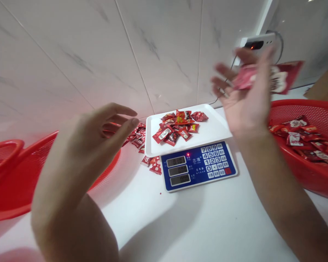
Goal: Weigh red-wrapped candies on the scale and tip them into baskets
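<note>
My left hand (109, 125) hovers left of the scale's white tray (213, 125), its fingers loosely curved, with a gap to the thumb and nothing seen between them. Raised above the tray's right side, my right hand (246, 94) is blurred by motion. A red candy packet (279, 82) with a white label is held across it by the thumb; whether it is a single packet I cannot tell. Several small red candy packets (177, 127) lie in a pile on the tray. Below them is the blue scale panel (199, 165), with lit-up keys and three displays.
More red packets (155, 165) lie loose on the white table (142, 211), left of the scale. A red basket (278, 134) with packets stands at right. Other red baskets (13, 196) are at left. Behind are a tiled wall (166, 47) and a power strip (262, 42).
</note>
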Tool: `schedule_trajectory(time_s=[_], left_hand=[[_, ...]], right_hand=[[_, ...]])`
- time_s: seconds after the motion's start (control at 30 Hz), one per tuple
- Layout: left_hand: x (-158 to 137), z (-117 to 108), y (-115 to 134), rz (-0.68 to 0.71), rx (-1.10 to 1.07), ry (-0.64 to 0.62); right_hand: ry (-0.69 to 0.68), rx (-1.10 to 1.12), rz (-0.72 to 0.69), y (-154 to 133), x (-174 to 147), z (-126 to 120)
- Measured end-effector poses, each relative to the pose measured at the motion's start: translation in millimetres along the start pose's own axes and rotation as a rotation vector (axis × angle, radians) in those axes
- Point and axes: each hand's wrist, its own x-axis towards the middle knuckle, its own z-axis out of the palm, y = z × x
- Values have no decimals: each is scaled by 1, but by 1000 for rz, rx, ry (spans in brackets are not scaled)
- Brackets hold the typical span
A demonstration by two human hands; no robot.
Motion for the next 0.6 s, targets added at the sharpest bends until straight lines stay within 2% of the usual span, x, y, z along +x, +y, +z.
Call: schedule_trajectory(time_s=[0.1, 0.17, 0.23, 0.3, 0.43, 0.5, 0.53, 0.6], left_hand=[[-1, -1, 5, -11, -11, -28], [-1, -1, 9, -17, -18, -37], [-1, -1, 12, -27, -5, -46], [-1, -1, 13, -39, 1, -60], [0, -1, 9, -23, -3, -72], [-1, -1, 5, -1, 6, -62], [-1, -1, 3, 14, 12, -49], [-3, -2, 0, 48, 17, -2]], right_hand=[[297, 82, 33, -28, 5, -18], [340, 58, 15, -33, 7, -25], [244, 9, -23, -24, 7, -23], [73, -192, -41, -4, 6, -15], [-282, -864, 128, 41, -1, 7], [-413, -1022, 200, 53, -4, 12], [-442, -1057, 199, 54, -5, 12], [-417, -1090, 135, 51, -4, 7]])
